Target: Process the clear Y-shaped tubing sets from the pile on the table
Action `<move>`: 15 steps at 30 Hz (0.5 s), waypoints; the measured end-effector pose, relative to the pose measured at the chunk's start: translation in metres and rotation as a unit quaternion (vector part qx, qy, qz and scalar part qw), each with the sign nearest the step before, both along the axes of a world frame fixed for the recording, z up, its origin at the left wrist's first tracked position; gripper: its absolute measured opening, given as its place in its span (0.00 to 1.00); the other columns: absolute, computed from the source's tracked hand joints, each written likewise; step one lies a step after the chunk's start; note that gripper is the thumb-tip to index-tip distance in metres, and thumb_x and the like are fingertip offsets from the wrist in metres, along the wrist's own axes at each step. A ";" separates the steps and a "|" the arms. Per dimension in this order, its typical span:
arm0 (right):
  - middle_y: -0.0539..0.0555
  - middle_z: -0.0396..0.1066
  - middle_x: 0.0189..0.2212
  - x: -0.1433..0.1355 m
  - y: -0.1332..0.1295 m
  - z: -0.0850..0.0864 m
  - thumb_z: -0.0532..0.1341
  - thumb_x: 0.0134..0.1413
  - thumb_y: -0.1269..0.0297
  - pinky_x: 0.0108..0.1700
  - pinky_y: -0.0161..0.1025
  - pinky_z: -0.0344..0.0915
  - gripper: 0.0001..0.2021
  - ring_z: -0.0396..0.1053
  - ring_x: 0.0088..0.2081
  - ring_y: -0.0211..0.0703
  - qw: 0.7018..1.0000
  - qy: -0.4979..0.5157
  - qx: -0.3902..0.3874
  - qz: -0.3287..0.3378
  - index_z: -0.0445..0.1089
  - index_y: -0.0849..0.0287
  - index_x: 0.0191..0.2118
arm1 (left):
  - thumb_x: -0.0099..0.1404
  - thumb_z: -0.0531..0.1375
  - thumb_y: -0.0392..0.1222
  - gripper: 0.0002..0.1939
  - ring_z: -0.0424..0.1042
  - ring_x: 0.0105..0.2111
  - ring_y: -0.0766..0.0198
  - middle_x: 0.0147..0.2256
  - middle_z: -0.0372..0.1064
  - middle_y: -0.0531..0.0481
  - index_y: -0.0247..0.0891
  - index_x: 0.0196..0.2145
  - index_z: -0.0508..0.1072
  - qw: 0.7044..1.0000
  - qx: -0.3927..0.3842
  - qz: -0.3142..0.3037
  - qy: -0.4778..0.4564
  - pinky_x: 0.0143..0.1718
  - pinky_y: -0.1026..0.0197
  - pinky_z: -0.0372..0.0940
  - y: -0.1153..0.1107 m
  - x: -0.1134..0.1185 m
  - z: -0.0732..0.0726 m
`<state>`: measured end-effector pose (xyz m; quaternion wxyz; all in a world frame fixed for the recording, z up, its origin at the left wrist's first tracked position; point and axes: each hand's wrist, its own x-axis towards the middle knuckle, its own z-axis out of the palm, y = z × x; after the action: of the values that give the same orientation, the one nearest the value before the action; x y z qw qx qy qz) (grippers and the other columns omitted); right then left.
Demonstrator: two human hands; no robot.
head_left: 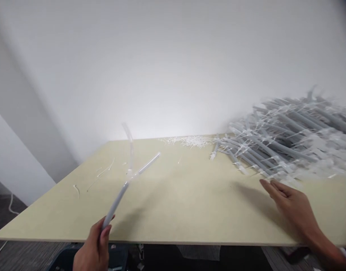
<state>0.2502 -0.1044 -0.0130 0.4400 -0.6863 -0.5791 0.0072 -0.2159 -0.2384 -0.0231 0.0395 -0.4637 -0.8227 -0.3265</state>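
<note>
My left hand (pixel 94 241) is closed around the lower end of a grey tube (pixel 116 203) above the table's front edge. At its upper end the tube meets a Y-shaped joint (pixel 129 176), from which two clear tube branches spread, one upward and blurred, one to the right. My right hand (pixel 291 205) is at the near edge of a large pile of similar grey tubes (pixel 297 124), with thumb and fingers pressed together. Whether anything is between those fingertips, I cannot make out. Many tubes in the pile carry whitish fittings and cable ties.
White cut-off bits (pixel 194 141) lie scattered along the back of the pale yellow table (pixel 175 210). A few cable ties (pixel 102 173) lie on its left side. A white wall rises behind. Below the front edge, a dark blue bin (pixel 119 258) is partly visible.
</note>
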 end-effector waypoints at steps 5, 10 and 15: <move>0.47 0.43 0.18 -0.004 -0.002 0.005 0.53 0.53 0.48 0.25 0.37 0.48 0.22 0.47 0.21 0.36 0.996 0.060 -0.015 0.063 0.44 0.57 0.20 | 0.65 0.46 0.48 0.15 0.74 0.32 0.56 0.33 0.74 0.50 0.43 0.42 0.67 0.995 -0.011 -0.095 -0.040 0.28 0.63 0.62 0.030 0.034 0.000; 0.47 0.50 0.19 -0.038 0.000 0.027 0.55 0.52 0.50 0.26 0.35 0.52 0.19 0.52 0.23 0.36 0.969 0.113 -0.026 0.219 0.52 0.58 0.21 | 0.65 0.46 0.49 0.16 0.72 0.28 0.58 0.30 0.71 0.51 0.42 0.44 0.65 0.986 0.018 -0.162 -0.045 0.27 0.61 0.62 0.045 0.076 0.015; 0.55 0.64 0.37 -0.106 0.007 0.061 0.57 0.52 0.51 0.33 0.38 0.67 0.26 0.66 0.36 0.41 0.857 0.280 -0.097 0.422 0.56 0.55 0.55 | 0.67 0.43 0.43 0.20 0.66 0.43 0.58 0.44 0.64 0.45 0.41 0.56 0.56 0.937 0.070 -0.341 -0.037 0.43 0.57 0.61 0.075 0.149 0.047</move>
<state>0.1446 -0.0974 0.0485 0.4696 -0.3838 -0.6619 0.4405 -0.0670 -0.1632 0.0238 -0.0723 -0.7004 -0.5910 -0.3937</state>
